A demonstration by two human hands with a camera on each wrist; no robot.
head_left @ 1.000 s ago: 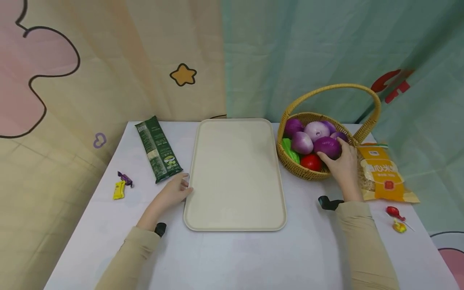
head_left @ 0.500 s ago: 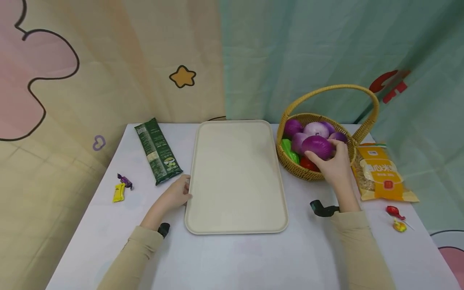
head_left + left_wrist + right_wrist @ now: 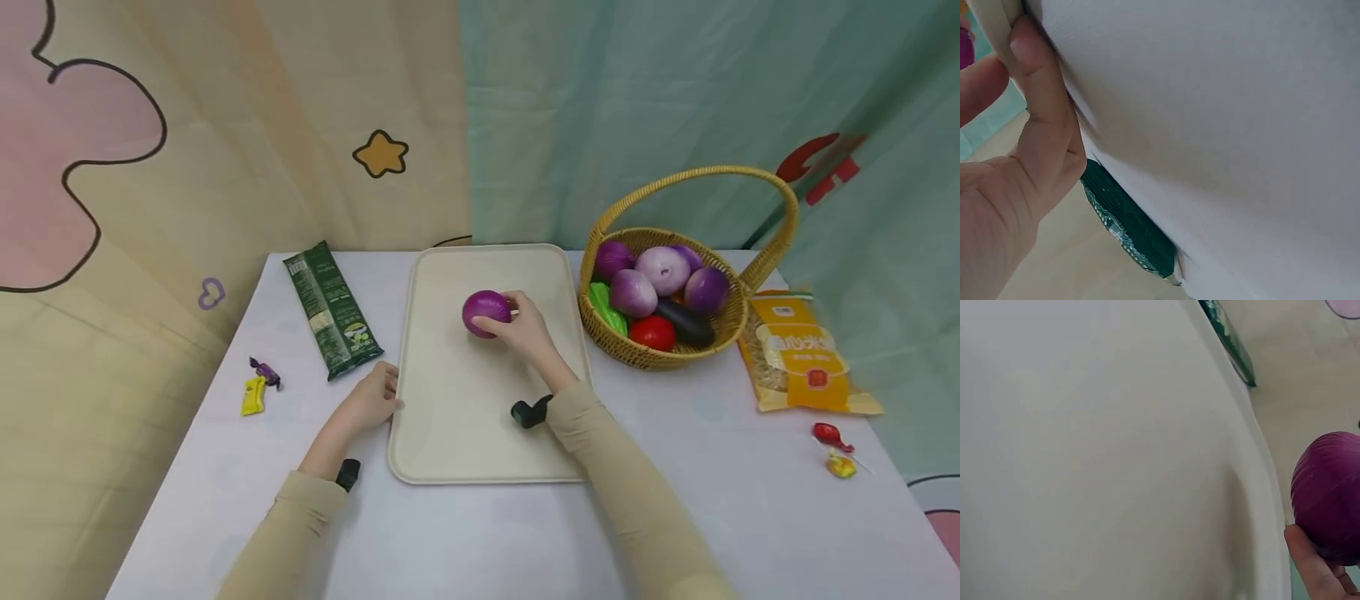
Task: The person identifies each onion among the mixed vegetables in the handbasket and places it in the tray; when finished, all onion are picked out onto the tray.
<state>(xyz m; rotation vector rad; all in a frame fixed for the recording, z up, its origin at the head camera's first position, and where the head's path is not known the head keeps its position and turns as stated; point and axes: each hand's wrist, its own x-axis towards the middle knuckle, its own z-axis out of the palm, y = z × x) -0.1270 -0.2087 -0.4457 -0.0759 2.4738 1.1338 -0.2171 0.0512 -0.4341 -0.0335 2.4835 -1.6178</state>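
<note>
- Table (image 3: 480,533): wide bare stretch at the near edge and between tray and basket.
- Tray (image 3: 450,417): near half bare, left rim gripped by the left hand (image 3: 367,404), fingers curled over the edge.
- Basket (image 3: 652,354): just right of the tray, apart from it; onions, a tomato and other vegetables are left inside.
- Green packet (image 3: 330,308): lies near the tray's left rim.
- Onion (image 3: 486,312): clasped by the right hand (image 3: 525,329) over the tray's far half; contact with the tray cannot be told.
- Since half a second ago, the onion was carried out of the basket to the tray; the left hand's hold was kept.
</note>
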